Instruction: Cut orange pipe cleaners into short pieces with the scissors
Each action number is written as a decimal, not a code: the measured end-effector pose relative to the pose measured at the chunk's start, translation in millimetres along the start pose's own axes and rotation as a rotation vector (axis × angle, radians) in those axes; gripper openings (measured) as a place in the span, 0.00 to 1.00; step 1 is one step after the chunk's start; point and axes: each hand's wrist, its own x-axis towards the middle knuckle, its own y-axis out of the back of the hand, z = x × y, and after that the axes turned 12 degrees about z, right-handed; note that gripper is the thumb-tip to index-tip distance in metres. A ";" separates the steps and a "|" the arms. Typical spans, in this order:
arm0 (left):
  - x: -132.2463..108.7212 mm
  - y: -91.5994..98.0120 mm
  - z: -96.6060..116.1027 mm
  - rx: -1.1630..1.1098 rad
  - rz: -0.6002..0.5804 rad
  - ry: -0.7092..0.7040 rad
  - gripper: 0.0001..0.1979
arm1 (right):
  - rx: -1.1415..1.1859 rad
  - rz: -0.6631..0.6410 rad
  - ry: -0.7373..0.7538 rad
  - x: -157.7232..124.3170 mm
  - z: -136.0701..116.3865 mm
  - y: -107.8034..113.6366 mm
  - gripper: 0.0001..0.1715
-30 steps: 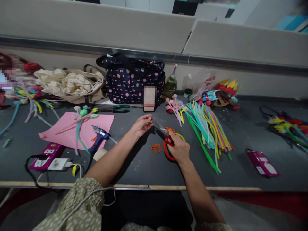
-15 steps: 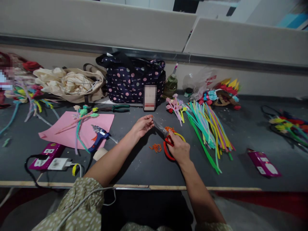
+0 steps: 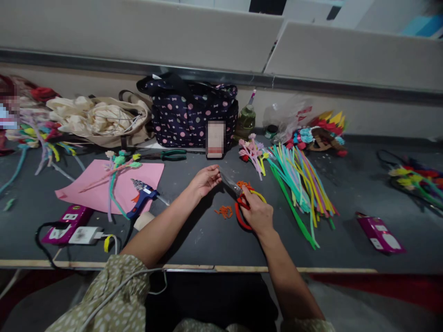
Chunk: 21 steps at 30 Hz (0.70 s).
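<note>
Scissors (image 3: 231, 183) with red and yellow handles are in my right hand (image 3: 258, 212), whose fingers are wrapped through the grips. Their blades point up and left, towards my left hand (image 3: 206, 180). My left thumb and fingertips are pinched together at the blade tips, around a tiny orange pipe cleaner piece that the fingers almost wholly hide. A small heap of orange snippets (image 3: 224, 212) lies on the dark table left of the scissor handles. More orange pieces (image 3: 245, 184) lie just beyond my right hand, partly covered by it.
Pipe cleaners (image 3: 301, 184) lie in a bundle to the right, near small pipe cleaner flowers (image 3: 254, 154). On the left are a pink sheet (image 3: 90, 184), a blue glue gun (image 3: 141, 200) and a purple power strip (image 3: 71, 219). Pliers (image 3: 173, 155) and a patterned bag (image 3: 187, 115) are behind.
Both hands and the scissors stay almost in place. The orange speck at my left fingertips shows less clearly now. The view has shifted very slightly.
</note>
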 end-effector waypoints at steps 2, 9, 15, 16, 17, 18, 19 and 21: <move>1.1 0.7 -0.5 0.001 0.000 -0.001 0.08 | 0.000 0.006 0.003 0.1 -0.1 0.3 0.26; 3.4 2.0 -1.9 0.004 -0.003 -0.029 0.07 | 0.015 0.000 0.000 -0.6 0.2 -0.8 0.26; 2.6 0.7 -1.6 0.042 -0.007 -0.043 0.06 | 0.046 -0.056 -0.022 -2.5 2.1 -3.3 0.26; 2.8 0.6 -1.6 0.046 -0.005 -0.046 0.06 | 0.051 -0.069 -0.026 -2.7 2.3 -3.2 0.26; 3.2 0.6 -1.8 0.048 -0.005 -0.049 0.06 | 0.057 -0.080 -0.028 -2.8 2.3 -3.1 0.26; 3.6 0.6 -1.9 0.049 -0.007 -0.053 0.06 | 0.064 -0.090 -0.029 -2.9 2.2 -2.9 0.26; 4.0 0.6 -2.0 0.051 -0.007 -0.057 0.06 | 0.071 -0.098 -0.029 -2.9 2.2 -2.9 0.26; 4.3 0.5 -1.8 0.057 -0.009 -0.063 0.07 | 0.086 -0.108 -0.030 -2.9 2.3 -3.1 0.26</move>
